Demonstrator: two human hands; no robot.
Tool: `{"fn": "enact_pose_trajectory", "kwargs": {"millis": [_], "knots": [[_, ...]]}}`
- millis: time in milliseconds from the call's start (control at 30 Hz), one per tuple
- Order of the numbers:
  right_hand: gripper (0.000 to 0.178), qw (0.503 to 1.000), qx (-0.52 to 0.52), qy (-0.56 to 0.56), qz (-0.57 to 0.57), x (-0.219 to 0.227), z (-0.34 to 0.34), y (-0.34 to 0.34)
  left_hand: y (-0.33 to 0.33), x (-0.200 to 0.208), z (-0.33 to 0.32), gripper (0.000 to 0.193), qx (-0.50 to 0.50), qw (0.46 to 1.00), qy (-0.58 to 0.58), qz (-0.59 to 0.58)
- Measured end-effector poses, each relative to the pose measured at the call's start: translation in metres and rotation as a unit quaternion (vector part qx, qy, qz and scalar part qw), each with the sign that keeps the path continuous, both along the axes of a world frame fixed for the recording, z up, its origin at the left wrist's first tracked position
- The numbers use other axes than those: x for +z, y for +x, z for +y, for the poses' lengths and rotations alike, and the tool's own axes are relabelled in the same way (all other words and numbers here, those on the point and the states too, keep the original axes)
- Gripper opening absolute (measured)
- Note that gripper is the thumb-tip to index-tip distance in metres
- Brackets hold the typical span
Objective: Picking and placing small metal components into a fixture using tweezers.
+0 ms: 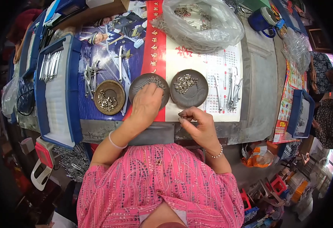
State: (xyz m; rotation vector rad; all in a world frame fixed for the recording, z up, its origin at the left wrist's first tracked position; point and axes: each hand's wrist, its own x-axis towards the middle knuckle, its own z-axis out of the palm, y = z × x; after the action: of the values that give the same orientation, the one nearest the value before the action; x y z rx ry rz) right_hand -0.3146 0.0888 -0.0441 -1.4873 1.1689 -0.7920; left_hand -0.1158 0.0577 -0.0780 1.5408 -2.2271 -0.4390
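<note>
We find the left hand with fingertips in the middle dish, at small metal parts; the right hand is near the right dish.

Pink patterned shirt, pale bangle, beaded bracelet

A bag lies behind three dishes.
</note>
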Motion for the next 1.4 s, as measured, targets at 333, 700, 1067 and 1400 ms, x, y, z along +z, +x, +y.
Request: {"fn": "enact_pose_trajectory", "kwargs": {"millis": [333, 700, 1067, 1400], "knots": [[0.013, 0.996, 0.001, 0.007, -0.086, 0.009, -0.005, 0.019, 0.030, 0.025, 0.025, 0.008, 0.058, 0.768, 0.294, 0.566], [0.016, 0.976, -0.045, -0.061, -0.206, 0.002, -0.002, 0.071, 0.027, 0.040, 0.049, 0.009, 0.017, 0.763, 0.208, 0.612], [0.015, 0.966, -0.063, -0.039, -0.248, 0.003, 0.004, 0.074, 0.021, 0.039, 0.056, 0.011, 0.054, 0.871, 0.037, 0.487], [0.011, 0.880, -0.021, 0.246, -0.405, -0.001, 0.007, 0.070, 0.024, 0.040, 0.053, 0.013, 0.032, 0.894, -0.008, 0.447]]}}
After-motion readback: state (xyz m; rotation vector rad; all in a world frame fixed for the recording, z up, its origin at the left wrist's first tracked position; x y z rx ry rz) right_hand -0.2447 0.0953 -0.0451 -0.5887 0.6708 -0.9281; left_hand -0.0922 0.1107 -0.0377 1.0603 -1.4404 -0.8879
